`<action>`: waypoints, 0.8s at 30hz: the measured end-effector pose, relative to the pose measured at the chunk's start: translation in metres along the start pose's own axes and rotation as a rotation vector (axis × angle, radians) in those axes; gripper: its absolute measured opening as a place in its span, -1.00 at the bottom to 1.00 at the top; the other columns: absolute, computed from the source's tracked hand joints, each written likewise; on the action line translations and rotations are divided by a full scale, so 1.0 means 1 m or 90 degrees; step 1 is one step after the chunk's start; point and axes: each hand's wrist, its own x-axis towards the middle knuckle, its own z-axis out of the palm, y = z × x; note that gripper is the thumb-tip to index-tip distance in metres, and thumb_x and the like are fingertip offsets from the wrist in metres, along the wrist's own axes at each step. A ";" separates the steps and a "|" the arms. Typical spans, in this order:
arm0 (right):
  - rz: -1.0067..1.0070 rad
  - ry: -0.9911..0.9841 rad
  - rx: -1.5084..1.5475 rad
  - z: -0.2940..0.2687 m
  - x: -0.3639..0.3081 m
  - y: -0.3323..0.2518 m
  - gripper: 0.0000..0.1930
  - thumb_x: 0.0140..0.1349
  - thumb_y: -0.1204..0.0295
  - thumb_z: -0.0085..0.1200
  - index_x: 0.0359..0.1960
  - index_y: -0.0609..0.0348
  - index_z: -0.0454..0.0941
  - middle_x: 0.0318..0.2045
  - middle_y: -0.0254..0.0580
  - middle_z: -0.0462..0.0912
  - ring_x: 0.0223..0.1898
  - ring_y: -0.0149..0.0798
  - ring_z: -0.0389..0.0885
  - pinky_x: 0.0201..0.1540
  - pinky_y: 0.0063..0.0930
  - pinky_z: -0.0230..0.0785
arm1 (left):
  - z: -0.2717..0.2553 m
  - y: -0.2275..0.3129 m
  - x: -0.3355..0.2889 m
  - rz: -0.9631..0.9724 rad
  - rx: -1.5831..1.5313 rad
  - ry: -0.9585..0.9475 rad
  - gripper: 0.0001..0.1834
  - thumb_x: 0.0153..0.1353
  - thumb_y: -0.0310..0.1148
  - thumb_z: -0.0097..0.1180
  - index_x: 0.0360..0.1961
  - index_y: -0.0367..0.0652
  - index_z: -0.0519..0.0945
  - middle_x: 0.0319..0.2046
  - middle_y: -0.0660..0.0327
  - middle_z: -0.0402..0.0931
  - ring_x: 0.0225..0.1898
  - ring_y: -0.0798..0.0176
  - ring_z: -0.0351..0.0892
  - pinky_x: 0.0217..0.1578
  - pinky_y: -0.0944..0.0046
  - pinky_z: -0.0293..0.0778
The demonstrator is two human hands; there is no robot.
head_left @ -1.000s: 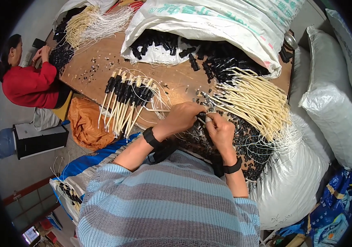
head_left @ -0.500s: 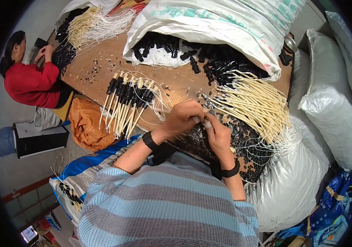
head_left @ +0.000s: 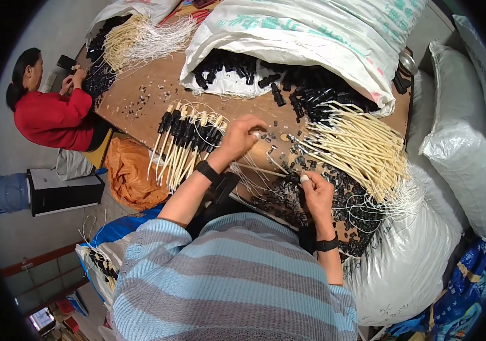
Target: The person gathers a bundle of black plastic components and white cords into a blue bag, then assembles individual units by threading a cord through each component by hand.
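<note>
My right hand pinches a dark plastic fitting at the end of a pale rod, over a spread of small black parts. The rod points left from my fingers. White strings trail below it. To the left and farther away, my left hand is raised with its fingers curled together. What it holds, if anything, I cannot make out. Just left of that hand lies a row of cream rods fitted with black sleeves. A bundle of bare cream rods rests to the right.
An open white sack spills black fittings across the far side of the wooden table. A person in red works at the left end. Full sacks stand at the right. An orange bag lies on the floor.
My hands were close together and have parted. The left has moved up and slightly away, the right a little nearer and to the right. The view has shifted slightly.
</note>
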 end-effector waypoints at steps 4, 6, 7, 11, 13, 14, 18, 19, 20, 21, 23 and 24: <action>0.025 -0.033 0.016 0.004 0.003 -0.005 -0.89 0.25 0.52 0.10 -0.28 0.28 0.64 -0.69 -0.64 0.25 -0.61 -0.68 0.11 -0.56 -0.68 -0.03 | -0.001 0.001 -0.006 0.002 0.072 0.010 -0.66 -0.12 -0.66 0.12 -0.23 -0.19 0.61 -0.47 0.15 0.59 -0.41 0.17 0.60 -0.35 0.23 0.51; 0.032 -0.043 0.019 0.006 0.006 -0.006 -0.89 0.24 0.53 0.10 -0.27 0.28 0.64 -0.69 -0.65 0.26 -0.61 -0.68 0.11 -0.56 -0.68 -0.04 | 0.002 0.002 -0.004 0.028 0.121 0.007 -0.66 -0.13 -0.65 0.13 -0.23 -0.19 0.62 -0.46 0.13 0.58 -0.41 0.13 0.59 -0.35 0.21 0.50; 0.040 -0.050 0.021 0.006 0.006 -0.007 -0.89 0.24 0.54 0.09 -0.26 0.28 0.65 -0.69 -0.65 0.26 -0.61 -0.68 0.11 -0.55 -0.69 -0.04 | 0.006 0.003 -0.002 0.056 0.168 0.003 -0.66 -0.14 -0.63 0.14 -0.23 -0.19 0.62 -0.45 0.11 0.58 -0.42 0.08 0.58 -0.36 0.20 0.50; 0.080 -0.029 0.045 0.007 0.007 -0.007 -0.88 0.26 0.54 0.07 -0.27 0.29 0.64 -0.68 -0.67 0.28 -0.62 -0.69 0.11 -0.56 -0.70 -0.05 | 0.018 0.002 0.003 -0.003 -0.001 -0.015 -0.68 -0.12 -0.60 0.13 -0.25 -0.19 0.62 -0.45 0.07 0.58 -0.40 0.01 0.58 -0.36 0.13 0.47; 0.098 -0.031 0.104 0.007 0.011 0.000 -0.88 0.22 0.49 0.09 -0.35 0.29 0.62 -0.73 -0.61 0.30 -0.66 -0.66 0.14 -0.60 -0.63 -0.04 | 0.019 0.003 0.002 -0.008 0.030 -0.019 -0.68 -0.12 -0.60 0.12 -0.25 -0.19 0.62 -0.44 0.06 0.58 -0.40 -0.01 0.58 -0.36 0.13 0.47; 0.105 -0.022 0.103 0.010 0.014 0.002 -0.89 0.23 0.49 0.08 -0.38 0.27 0.62 -0.74 -0.62 0.28 -0.66 -0.66 0.13 -0.61 -0.62 -0.06 | 0.018 0.003 0.001 -0.016 0.065 -0.017 -0.68 -0.12 -0.61 0.11 -0.24 -0.19 0.62 -0.43 0.05 0.58 -0.39 -0.02 0.58 -0.36 0.13 0.47; 0.107 -0.026 0.112 0.008 0.013 0.002 -0.88 0.23 0.50 0.07 -0.38 0.27 0.62 -0.74 -0.61 0.29 -0.67 -0.66 0.13 -0.61 -0.63 -0.06 | 0.018 -0.002 -0.006 -0.015 0.095 0.030 -0.70 -0.12 -0.61 0.10 -0.27 -0.21 0.60 -0.43 0.04 0.58 -0.39 -0.06 0.57 -0.34 0.13 0.48; 0.090 -0.025 0.105 0.009 0.013 0.007 -0.88 0.24 0.50 0.07 -0.37 0.27 0.62 -0.74 -0.62 0.29 -0.67 -0.67 0.12 -0.61 -0.64 -0.07 | 0.020 -0.001 -0.006 0.004 0.108 0.031 -0.71 -0.12 -0.62 0.10 -0.28 -0.23 0.59 -0.43 0.03 0.58 -0.39 -0.07 0.57 -0.33 0.12 0.48; 0.073 -0.023 0.096 0.010 0.014 0.006 -0.88 0.24 0.50 0.07 -0.37 0.27 0.63 -0.74 -0.62 0.30 -0.67 -0.68 0.12 -0.61 -0.64 -0.08 | 0.021 0.002 -0.005 0.023 0.120 0.033 -0.72 -0.12 -0.63 0.09 -0.30 -0.24 0.58 -0.43 0.02 0.57 -0.38 -0.07 0.56 -0.32 0.11 0.48; 0.071 -0.024 0.096 0.010 0.013 0.003 -0.88 0.24 0.50 0.07 -0.37 0.27 0.63 -0.74 -0.62 0.30 -0.67 -0.68 0.12 -0.61 -0.64 -0.08 | 0.023 0.006 -0.002 0.024 0.120 0.034 -0.72 -0.12 -0.63 0.09 -0.30 -0.24 0.58 -0.43 0.02 0.57 -0.38 -0.07 0.56 -0.32 0.11 0.48; 0.119 -0.063 0.079 0.009 0.012 -0.005 -0.87 0.28 0.51 0.05 -0.30 0.30 0.63 -0.66 -0.67 0.31 -0.60 -0.69 0.12 -0.53 -0.72 -0.05 | 0.026 0.012 0.007 0.182 0.126 -0.008 -0.71 -0.12 -0.63 0.10 -0.28 -0.24 0.58 -0.42 0.02 0.56 -0.36 -0.07 0.56 -0.31 0.09 0.48; 0.117 -0.063 0.079 0.009 0.012 -0.003 -0.87 0.28 0.51 0.05 -0.30 0.30 0.63 -0.66 -0.67 0.31 -0.60 -0.69 0.12 -0.53 -0.72 -0.05 | 0.029 0.006 0.010 0.180 0.129 -0.029 -0.71 -0.11 -0.63 0.10 -0.27 -0.23 0.59 -0.43 0.03 0.55 -0.37 -0.03 0.56 -0.31 0.11 0.47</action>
